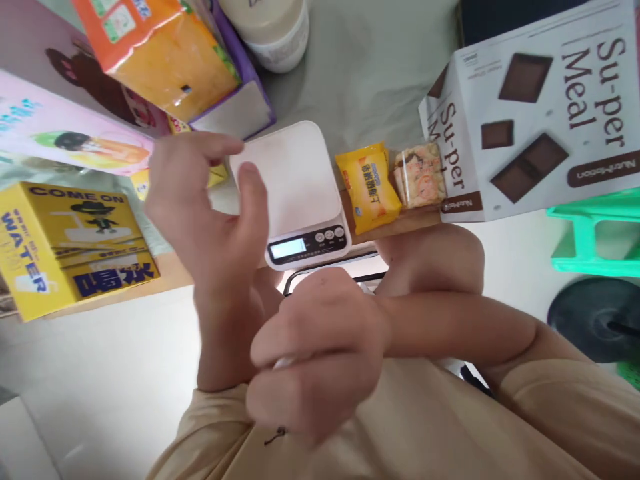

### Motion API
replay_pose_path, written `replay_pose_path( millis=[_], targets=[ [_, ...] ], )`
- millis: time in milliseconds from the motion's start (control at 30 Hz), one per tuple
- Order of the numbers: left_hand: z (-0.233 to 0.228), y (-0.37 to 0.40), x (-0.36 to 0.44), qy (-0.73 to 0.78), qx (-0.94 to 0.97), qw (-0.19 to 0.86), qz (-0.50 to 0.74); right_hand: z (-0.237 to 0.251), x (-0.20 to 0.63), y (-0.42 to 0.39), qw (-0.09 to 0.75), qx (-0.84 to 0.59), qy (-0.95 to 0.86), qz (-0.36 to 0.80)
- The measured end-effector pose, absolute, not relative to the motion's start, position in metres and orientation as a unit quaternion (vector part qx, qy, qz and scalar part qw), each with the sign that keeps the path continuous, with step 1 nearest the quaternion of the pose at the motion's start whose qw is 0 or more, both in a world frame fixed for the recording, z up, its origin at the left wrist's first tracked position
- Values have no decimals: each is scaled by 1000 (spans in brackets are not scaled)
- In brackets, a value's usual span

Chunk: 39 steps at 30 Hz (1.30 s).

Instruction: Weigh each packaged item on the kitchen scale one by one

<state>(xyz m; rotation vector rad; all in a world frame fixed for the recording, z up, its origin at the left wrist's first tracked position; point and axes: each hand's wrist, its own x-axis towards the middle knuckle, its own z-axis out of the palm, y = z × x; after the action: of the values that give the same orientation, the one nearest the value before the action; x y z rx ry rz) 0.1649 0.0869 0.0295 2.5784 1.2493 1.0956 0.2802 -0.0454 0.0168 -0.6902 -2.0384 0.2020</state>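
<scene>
A white digital kitchen scale lies on the table, its platform bare and its small display lit; I cannot read any digits. Over the scale's left edge is my left hand, thumb and forefinger apart with nothing between them. Its other fingers are curled or hidden. My right hand is closed in a fist in front of my chest, below the scale. A small whitish bit shows between its fingers, too blurred to name. Right of the scale sit a yellow snack packet and a clear-wrapped biscuit piece.
A white "Su-per Meal" box stands at the right. At the left are a yellow "WATER" box, a pink box, and an orange package. A white-lidded tub is behind. A green stool stands at right.
</scene>
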Motion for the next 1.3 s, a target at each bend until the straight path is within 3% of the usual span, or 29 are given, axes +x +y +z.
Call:
replay_pose_path(
  millis=[67, 133, 333, 500, 667, 833, 933, 1133, 1300],
  targets=[
    [31, 100, 134, 421, 823, 56, 379, 11, 279, -38, 579, -296, -753, 104],
    [35, 106, 107, 448, 801, 88, 387, 6, 273, -33, 614, -300, -718, 134],
    [57, 95, 65, 613, 722, 186, 261, -14, 248, -32, 509, -314, -774, 207],
    [23, 98, 51, 650, 714, 206, 155, -26, 230, -32, 467, -329, -784, 242],
    [-16, 97, 45, 655, 710, 199, 165, -23, 221, -35, 463, -287, -798, 256],
    [-23, 90, 37, 644, 717, 184, 194, -25, 217, -35, 446, -296, -804, 258],
    [-9, 85, 34, 635, 723, 171, 213, -26, 215, -36, 456, -294, -801, 254],
    [48, 62, 57, 594, 732, 223, 248, -16, 228, -25, 555, -266, -756, 221],
    [43, 59, 105, 533, 748, 291, 268, -3, 267, -5, 577, -402, -698, 133]
  ],
)
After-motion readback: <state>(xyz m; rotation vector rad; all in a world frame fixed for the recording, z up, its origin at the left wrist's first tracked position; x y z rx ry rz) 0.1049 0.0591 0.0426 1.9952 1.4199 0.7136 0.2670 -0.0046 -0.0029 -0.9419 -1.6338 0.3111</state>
